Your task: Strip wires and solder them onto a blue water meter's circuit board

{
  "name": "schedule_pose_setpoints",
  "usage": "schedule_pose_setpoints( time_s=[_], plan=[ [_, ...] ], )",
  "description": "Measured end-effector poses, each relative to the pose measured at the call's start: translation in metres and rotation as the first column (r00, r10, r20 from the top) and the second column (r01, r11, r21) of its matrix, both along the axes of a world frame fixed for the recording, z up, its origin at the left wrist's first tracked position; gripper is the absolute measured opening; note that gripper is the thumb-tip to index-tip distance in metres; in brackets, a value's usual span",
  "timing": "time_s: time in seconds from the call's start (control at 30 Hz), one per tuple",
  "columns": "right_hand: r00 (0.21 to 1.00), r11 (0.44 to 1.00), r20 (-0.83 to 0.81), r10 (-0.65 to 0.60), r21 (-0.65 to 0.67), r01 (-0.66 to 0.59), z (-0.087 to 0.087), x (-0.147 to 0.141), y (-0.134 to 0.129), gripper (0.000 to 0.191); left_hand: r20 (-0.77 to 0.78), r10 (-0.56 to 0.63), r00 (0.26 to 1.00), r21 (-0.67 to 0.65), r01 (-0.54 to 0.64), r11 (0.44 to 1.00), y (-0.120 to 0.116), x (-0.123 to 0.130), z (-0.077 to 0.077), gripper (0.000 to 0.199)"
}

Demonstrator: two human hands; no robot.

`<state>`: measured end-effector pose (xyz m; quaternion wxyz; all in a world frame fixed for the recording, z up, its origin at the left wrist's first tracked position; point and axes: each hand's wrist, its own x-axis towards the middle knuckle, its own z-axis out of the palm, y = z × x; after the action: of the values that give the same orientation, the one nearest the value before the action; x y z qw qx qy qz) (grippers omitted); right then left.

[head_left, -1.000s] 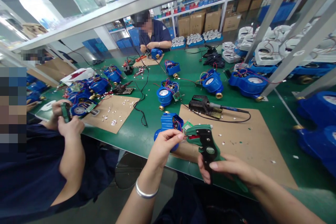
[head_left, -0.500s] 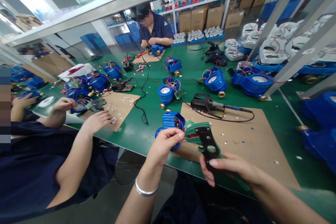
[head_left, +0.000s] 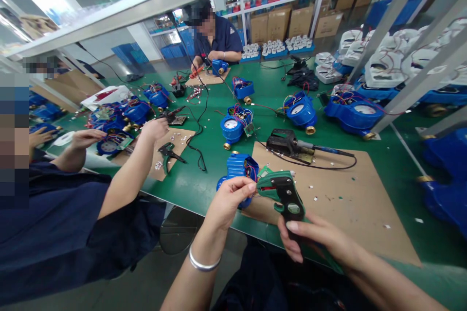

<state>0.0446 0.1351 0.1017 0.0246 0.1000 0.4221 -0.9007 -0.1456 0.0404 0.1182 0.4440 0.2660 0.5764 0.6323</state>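
Note:
My right hand (head_left: 314, 233) is wrapped round the handles of a green and black wire stripper (head_left: 292, 204), which is held tilted over the table's front edge. At the stripper's jaws, my left hand (head_left: 231, 199) pinches thumb and forefinger together; what lies between them is too small to make out. Just behind my left hand sits a blue water meter (head_left: 239, 165) with its housing open and wires inside. A small green circuit board (head_left: 265, 171) shows beside it, partly hidden by the stripper.
A soldering iron (head_left: 324, 149) rests in its black stand (head_left: 282, 143) on a cardboard sheet (head_left: 365, 204). Several wired blue meters (head_left: 301, 111) stand farther back. At left, a co-worker's hand (head_left: 155, 129) reaches past another wire stripper (head_left: 170, 153). Metal posts (head_left: 412, 73) rise at right.
The co-worker at left has put down a wire stripper and moved a hand toward the soldering iron there. My hands and stripper have barely moved.

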Motion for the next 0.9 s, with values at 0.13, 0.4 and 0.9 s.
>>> schedule_pose_setpoints(
  time_s=[0.13, 0.4, 0.9],
  plan=[
    [0.998, 0.996, -0.019, -0.064, -0.067, 0.063, -0.004, 0.0, -0.005, 0.03, -0.004, 0.025, 1.0, 0.016, -0.024, 1.0, 0.002, 0.004, -0.002, 0.025],
    [0.956, 0.972, -0.201, -0.213, 0.052, 0.228, -0.001, 0.013, -0.002, 0.023, -0.142, 0.125, 0.982, 0.038, -0.121, 0.992, -0.003, 0.012, 0.0, 0.021],
    [0.937, 0.999, -0.348, -0.029, 0.028, 0.042, 0.033, -0.003, -0.014, 0.045, -0.801, 0.043, 0.598, -0.014, -0.09, 0.996, 0.001, 0.052, 0.013, 0.02]
  ],
)
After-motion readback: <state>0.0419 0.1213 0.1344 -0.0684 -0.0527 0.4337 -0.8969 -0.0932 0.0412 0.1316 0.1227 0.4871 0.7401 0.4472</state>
